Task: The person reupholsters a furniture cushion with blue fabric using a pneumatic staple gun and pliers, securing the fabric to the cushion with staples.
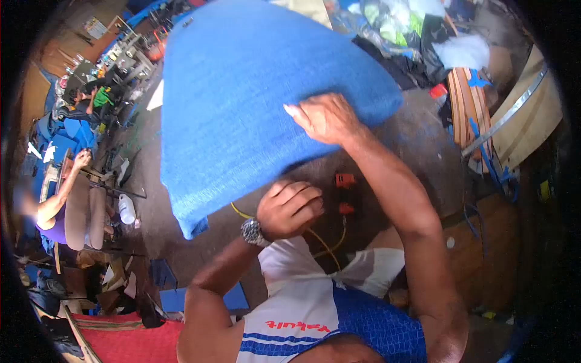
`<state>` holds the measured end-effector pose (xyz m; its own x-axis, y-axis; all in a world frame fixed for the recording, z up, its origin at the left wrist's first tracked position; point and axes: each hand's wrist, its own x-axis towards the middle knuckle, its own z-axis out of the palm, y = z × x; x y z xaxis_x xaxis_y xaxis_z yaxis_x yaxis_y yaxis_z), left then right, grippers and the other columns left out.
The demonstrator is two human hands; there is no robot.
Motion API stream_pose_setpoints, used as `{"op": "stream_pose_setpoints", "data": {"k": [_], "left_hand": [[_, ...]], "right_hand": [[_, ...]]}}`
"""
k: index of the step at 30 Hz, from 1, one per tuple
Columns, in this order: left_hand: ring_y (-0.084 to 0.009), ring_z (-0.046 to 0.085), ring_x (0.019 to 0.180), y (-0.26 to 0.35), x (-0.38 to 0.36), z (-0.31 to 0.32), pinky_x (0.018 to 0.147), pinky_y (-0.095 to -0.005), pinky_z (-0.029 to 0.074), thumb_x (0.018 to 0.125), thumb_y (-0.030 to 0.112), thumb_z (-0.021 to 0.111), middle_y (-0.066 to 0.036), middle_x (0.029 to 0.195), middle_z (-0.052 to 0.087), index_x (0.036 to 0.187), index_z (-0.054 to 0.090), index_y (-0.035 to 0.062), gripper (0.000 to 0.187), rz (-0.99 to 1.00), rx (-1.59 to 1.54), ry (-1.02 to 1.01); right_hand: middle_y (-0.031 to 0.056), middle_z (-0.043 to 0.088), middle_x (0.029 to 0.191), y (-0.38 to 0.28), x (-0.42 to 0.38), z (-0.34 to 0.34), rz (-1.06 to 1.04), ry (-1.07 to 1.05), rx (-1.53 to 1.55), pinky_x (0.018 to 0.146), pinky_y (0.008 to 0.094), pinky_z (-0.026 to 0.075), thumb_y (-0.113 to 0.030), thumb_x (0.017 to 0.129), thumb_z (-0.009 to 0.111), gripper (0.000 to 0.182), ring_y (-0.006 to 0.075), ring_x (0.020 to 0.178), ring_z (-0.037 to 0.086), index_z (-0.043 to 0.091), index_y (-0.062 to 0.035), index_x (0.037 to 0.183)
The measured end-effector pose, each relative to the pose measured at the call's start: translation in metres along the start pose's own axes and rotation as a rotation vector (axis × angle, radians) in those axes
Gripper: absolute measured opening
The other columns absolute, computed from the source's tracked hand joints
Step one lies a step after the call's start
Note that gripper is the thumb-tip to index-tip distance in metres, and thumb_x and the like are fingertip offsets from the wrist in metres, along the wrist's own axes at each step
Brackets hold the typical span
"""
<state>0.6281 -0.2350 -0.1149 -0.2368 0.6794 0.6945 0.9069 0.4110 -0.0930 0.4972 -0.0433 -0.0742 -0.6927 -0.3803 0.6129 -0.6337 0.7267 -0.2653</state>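
A large blue fabric-covered panel (pixel 242 78) fills the upper middle of the head view. Its cloth hangs in a loose fold at the lower left corner. My left hand (pixel 290 209), with a metal watch on the wrist, is at the panel's near edge, its fingers curled downward. The fingertips are hidden, and they seem to grip the cloth at that edge. On top of the blue surface, towards the right side, rests my right hand (pixel 327 118). Its thumb is stretched out to the left, while the other fingers are foreshortened and partly hidden.
Orange-red tools (pixel 345 180) lie on the floor below the panel, near a yellow hose (pixel 327 248). Striped wooden boards (pixel 469 109) and a curved plywood sheet (pixel 523 115) stand at right. Another person (pixel 66 193) sits at left near a white jug (pixel 126 209).
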Motion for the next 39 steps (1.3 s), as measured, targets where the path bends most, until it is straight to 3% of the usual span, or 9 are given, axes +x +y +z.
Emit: {"op": "stream_pose_setpoints", "data": {"k": [2,3,5,7,15,27,31,35,39], "left_hand": [[-0.0242,0.063,0.103,-0.014,0.004,-0.019,0.085,-0.0382,0.048,0.077,0.022,0.075,-0.008,0.114,0.067,0.099,0.069,0.0114,0.025,-0.156,0.165,0.041],[-0.0308,0.063,0.109,-0.016,0.023,-0.038,0.087,-0.0431,0.048,0.082,0.024,0.075,-0.014,0.116,0.067,0.107,0.069,0.0026,0.034,-0.408,0.202,-0.096],[-0.0339,0.059,0.116,-0.036,0.029,-0.045,0.092,-0.0438,0.046,0.082,0.030,0.076,-0.016,0.124,0.065,0.116,0.067,-0.0002,0.046,-0.594,0.280,-0.124],[-0.0341,0.058,0.118,-0.045,0.032,-0.048,0.094,-0.0437,0.045,0.081,0.033,0.076,-0.016,0.127,0.064,0.119,0.066,-0.0010,0.052,-0.630,0.228,-0.148],[-0.0331,0.061,0.116,-0.058,0.054,-0.023,0.098,-0.0421,0.047,0.083,0.029,0.075,-0.015,0.126,0.066,0.118,0.068,0.0012,0.045,-0.628,0.153,-0.179],[-0.0263,0.071,0.092,-0.070,0.038,-0.001,0.077,-0.0368,0.055,0.086,0.019,0.072,-0.010,0.106,0.073,0.098,0.070,0.0056,0.018,-0.364,0.356,0.018],[-0.0253,0.070,0.094,-0.072,0.036,-0.003,0.079,-0.0377,0.054,0.088,0.020,0.070,-0.013,0.106,0.071,0.101,0.069,0.0033,0.020,-0.331,0.316,-0.001],[-0.0278,0.068,0.081,-0.072,0.041,-0.004,0.073,-0.0390,0.053,0.085,0.018,0.073,-0.011,0.089,0.069,0.090,0.067,0.0049,0.015,-0.316,0.307,0.081],[-0.0284,0.066,0.087,-0.039,0.035,0.007,0.078,-0.0381,0.050,0.083,0.014,0.069,-0.010,0.096,0.069,0.092,0.068,0.0077,0.010,-0.520,0.274,-0.076]], "right_hand": [[0.0199,0.066,0.075,-0.005,0.002,-0.010,0.031,-0.084,-0.001,0.071,0.0498,0.050,-0.042,0.099,0.052,0.048,0.0416,0.075,0.064,0.066,-0.0038,0.074],[0.0200,0.068,0.083,-0.008,0.003,-0.019,0.098,-0.205,0.024,0.080,0.0482,0.051,-0.041,0.100,0.051,0.044,0.0402,0.083,0.066,0.069,-0.0047,0.082],[0.0187,0.068,0.089,-0.001,-0.003,-0.021,0.056,-0.103,0.270,0.081,0.0457,0.051,-0.031,0.097,0.058,0.030,0.0377,0.087,0.066,0.069,-0.0036,0.090],[0.0145,0.068,0.099,0.008,-0.015,-0.022,-0.014,-0.069,0.523,0.084,0.0397,0.050,-0.017,0.090,0.068,0.019,0.0301,0.094,0.064,0.066,-0.0009,0.100],[0.0110,0.064,0.116,0.006,-0.022,-0.038,-0.089,-0.214,0.251,0.098,0.0420,0.045,-0.017,0.082,0.074,0.034,0.0311,0.111,0.057,0.068,-0.0035,0.112],[0.0101,0.062,0.109,-0.010,-0.036,-0.005,-0.209,0.146,0.114,0.092,0.0427,0.045,-0.010,0.083,0.068,0.019,0.0296,0.103,0.059,0.069,-0.0059,0.102],[0.0117,0.063,0.101,-0.032,-0.018,0.005,0.031,0.039,-0.135,0.090,0.0458,0.046,-0.029,0.092,0.062,0.022,0.0296,0.103,0.058,0.064,-0.0072,0.087],[0.0109,0.064,0.074,-0.026,-0.005,0.026,0.025,0.194,-0.089,0.072,0.0498,0.052,-0.033,0.094,0.060,0.035,0.0326,0.078,0.065,0.061,-0.0083,0.069],[0.0145,0.061,0.062,-0.025,0.007,0.019,0.046,0.089,-0.024,0.058,0.0458,0.049,-0.038,0.097,0.056,0.050,0.0349,0.060,0.062,0.059,-0.0061,0.060]]}}
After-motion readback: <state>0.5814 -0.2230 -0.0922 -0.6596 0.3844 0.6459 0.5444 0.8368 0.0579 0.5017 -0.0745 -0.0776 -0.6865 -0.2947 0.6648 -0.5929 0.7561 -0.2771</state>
